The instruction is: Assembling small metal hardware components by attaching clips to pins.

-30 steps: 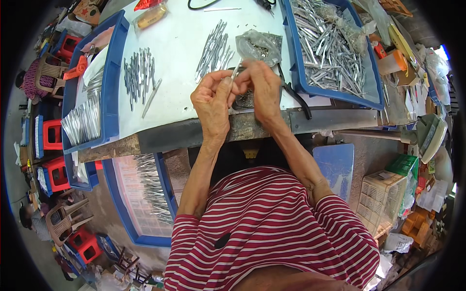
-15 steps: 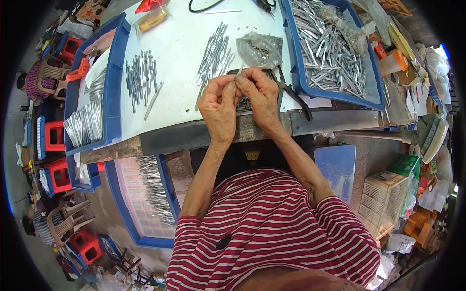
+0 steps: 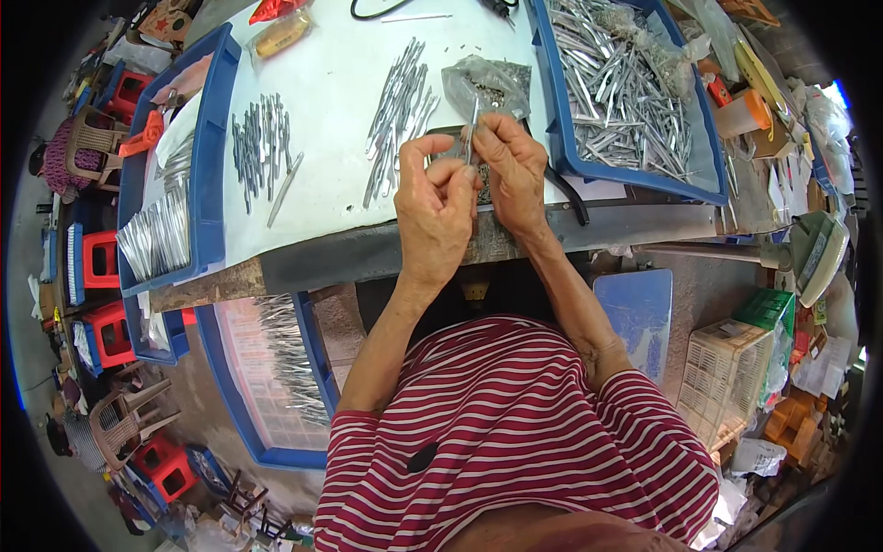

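My left hand (image 3: 437,207) and right hand (image 3: 515,170) meet over the worktop (image 3: 322,101), both pinching one thin metal rod (image 3: 472,129) upright beside a plastic bag (image 3: 487,85).

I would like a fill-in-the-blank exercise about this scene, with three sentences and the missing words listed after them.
1. Both hands, the left hand and the right hand, pinch one thin ____ rod between them.
2. The tray full of metal rods at the right of the white table is ____ in colour.
3. The person's shirt has red and white ____.

Missing words: metal; blue; stripes
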`<state>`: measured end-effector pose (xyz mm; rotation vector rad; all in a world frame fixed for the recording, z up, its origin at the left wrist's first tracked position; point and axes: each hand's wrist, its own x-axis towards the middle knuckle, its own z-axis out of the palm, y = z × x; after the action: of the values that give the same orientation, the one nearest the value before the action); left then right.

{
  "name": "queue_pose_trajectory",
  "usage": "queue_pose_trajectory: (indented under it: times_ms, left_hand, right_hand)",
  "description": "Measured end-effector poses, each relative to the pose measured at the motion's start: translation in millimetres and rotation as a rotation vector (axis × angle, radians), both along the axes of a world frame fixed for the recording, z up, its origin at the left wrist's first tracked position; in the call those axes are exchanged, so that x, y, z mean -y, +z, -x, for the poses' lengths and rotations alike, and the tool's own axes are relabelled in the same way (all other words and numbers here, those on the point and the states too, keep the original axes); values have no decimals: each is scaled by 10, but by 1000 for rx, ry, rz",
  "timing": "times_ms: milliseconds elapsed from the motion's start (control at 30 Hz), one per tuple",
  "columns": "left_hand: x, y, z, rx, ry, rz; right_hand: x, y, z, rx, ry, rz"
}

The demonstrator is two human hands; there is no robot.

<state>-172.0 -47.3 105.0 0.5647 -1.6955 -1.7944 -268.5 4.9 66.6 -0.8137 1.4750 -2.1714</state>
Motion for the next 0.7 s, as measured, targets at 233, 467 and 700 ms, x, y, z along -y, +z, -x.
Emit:
queue_pose_trajectory:
  times_ms: [233, 467, 700]
  left_hand:
    - [-66, 9, -2, 15, 105, 345]
    - [-76, 41, -21, 29, 37, 190]
    - [-63, 99, -48, -41, -81, -84]
  right_hand:
    - [-31, 15, 32, 219, 251, 273]
    - [-74, 8, 29, 245, 252, 264]
    - [-118, 147, -65, -117, -8, -10]
